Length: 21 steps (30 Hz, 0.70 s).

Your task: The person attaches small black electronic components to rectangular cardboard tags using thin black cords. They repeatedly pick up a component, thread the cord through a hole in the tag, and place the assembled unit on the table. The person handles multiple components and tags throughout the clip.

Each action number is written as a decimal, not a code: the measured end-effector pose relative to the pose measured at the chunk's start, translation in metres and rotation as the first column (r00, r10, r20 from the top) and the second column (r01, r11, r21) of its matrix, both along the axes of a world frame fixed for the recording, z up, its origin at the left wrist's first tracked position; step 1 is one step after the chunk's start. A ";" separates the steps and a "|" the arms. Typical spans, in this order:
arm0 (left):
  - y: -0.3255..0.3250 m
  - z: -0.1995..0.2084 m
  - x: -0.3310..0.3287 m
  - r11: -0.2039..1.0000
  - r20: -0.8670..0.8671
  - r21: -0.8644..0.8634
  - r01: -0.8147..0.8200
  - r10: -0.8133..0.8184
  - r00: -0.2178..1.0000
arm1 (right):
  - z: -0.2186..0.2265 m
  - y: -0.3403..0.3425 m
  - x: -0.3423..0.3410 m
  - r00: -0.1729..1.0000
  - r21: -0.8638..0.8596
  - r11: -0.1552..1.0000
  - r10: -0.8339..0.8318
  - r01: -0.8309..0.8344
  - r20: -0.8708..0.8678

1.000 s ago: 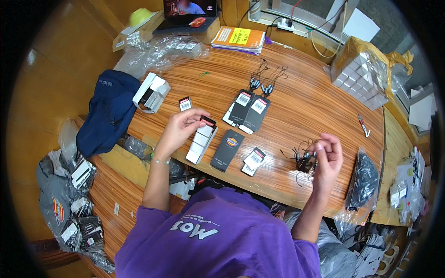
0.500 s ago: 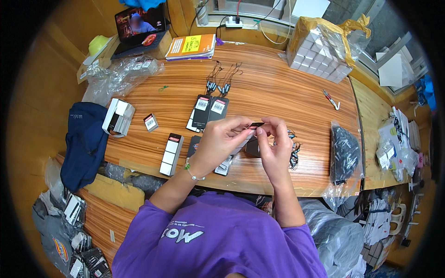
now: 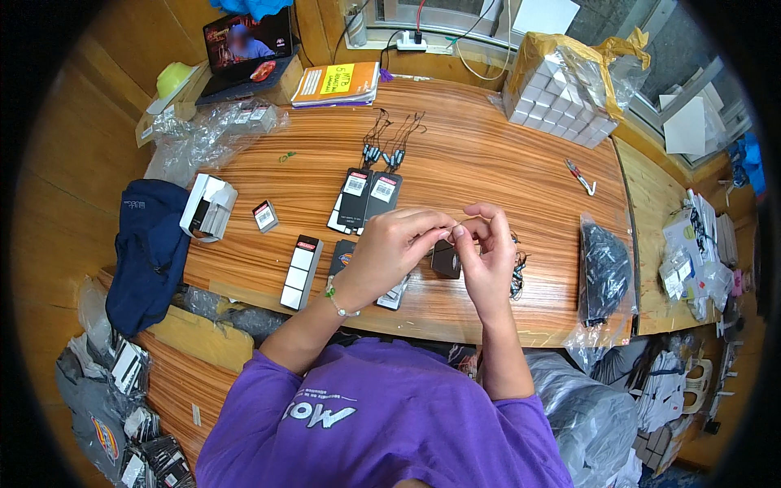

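My left hand (image 3: 394,244) and my right hand (image 3: 486,264) meet over the table, thumbs and forefingers pinched close together. Something thin and small lies between the fingertips; its kind does not show. Just under the fingers is a dark brown tag-like piece (image 3: 446,262), partly covered by my hands. Corded black items (image 3: 518,275) lie in a tangle beside my right hand. Beyond my left hand are black hang tags (image 3: 355,195) with white stickers, next to several cords (image 3: 382,146). More tags (image 3: 340,256) are partly hidden under my left forearm.
To the left stand a strip of black-and-white tags (image 3: 300,272), a small tag stack (image 3: 264,215) and a white box (image 3: 213,205). Red-handled snips (image 3: 580,175) and a bagged black cap (image 3: 604,268) lie right. A bag of white boxes (image 3: 557,96) stands at the back.
The black-topped tag seen between my fingertips is no longer visible there. My fingers have drawn closer together, and more of the dark brown piece below them shows.
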State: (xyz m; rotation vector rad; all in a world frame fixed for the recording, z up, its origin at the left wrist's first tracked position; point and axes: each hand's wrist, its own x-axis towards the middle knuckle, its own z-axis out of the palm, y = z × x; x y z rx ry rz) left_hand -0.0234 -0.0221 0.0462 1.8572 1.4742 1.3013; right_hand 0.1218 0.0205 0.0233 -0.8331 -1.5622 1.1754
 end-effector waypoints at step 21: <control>0.010 -0.015 -0.013 0.958 0.049 0.276 0.071 -0.088 0.995 | 0.017 0.021 0.010 0.792 -0.028 0.932 0.292 -0.362 -0.536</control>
